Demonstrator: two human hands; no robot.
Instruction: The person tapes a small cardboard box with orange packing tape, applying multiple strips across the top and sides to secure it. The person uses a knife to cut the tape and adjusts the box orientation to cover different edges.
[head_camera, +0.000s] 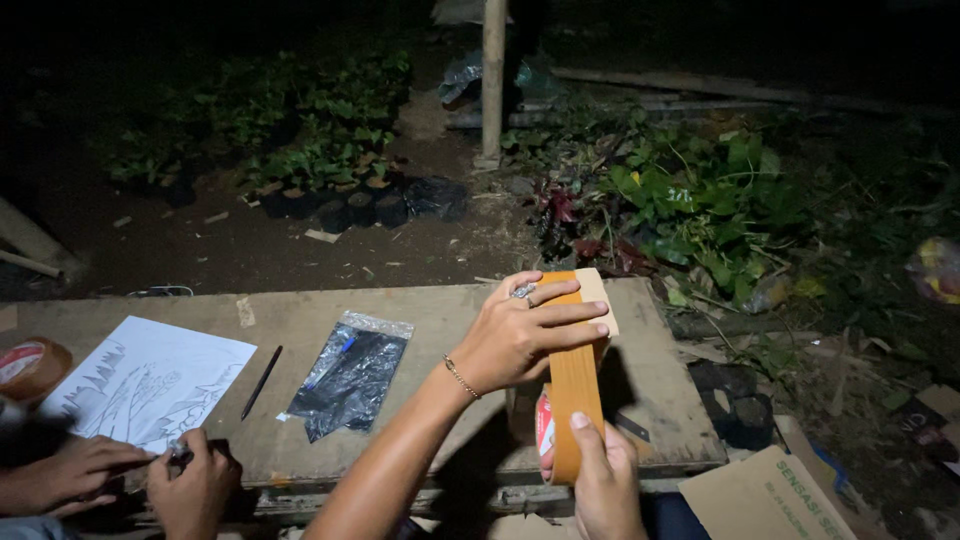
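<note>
My left hand (520, 338), with a ring and a thin bracelet, pinches the free end of a brown packing tape strip (574, 385) and holds it stretched upward. Below it, my right hand (605, 482) grips the tape roll (545, 428), thumb pressed on the strip. Both hands hover over the right end of a worn wooden board table (450, 312).
Another person's hands (190, 485) work on a line drawing on white paper (150, 380) at the left. A pencil (262, 382), a dark plastic bag (350, 372) and a second tape roll (30, 365) lie on the board. A cardboard box (760, 497) sits lower right; potted seedlings (340, 205) and a pole (492, 80) stand beyond.
</note>
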